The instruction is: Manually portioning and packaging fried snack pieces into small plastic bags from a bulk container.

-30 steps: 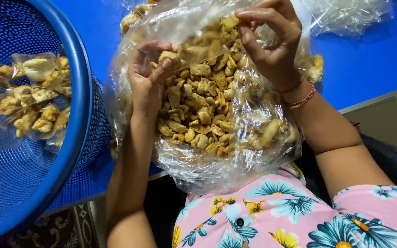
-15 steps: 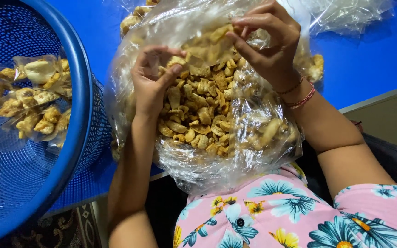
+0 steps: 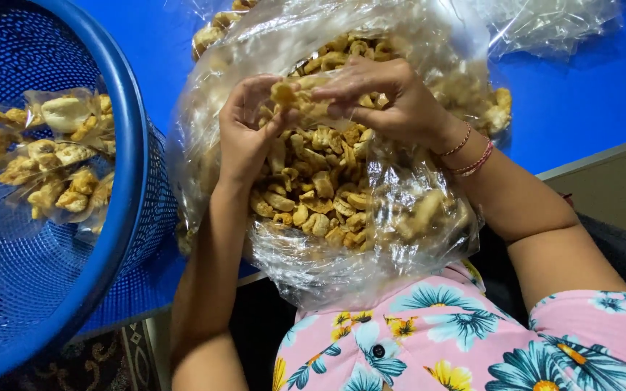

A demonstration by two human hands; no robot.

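1. Head view showed both hands meeting inside a big clear bag point(image 3: 327, 253) of fried snacks point(image 3: 313, 195).
2. Left hand point(image 3: 244, 137) pinched one snack piece point(image 3: 284, 93); right hand point(image 3: 382, 101) curled over snacks just beside it.
3. Left of the hands, a blue basket point(image 3: 128, 181) held small filled packets point(image 3: 45, 159) on the blue bench point(image 3: 581, 101).

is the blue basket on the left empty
No, the blue basket holds a small clear packet of golden fried snack pieces against its mesh wall.
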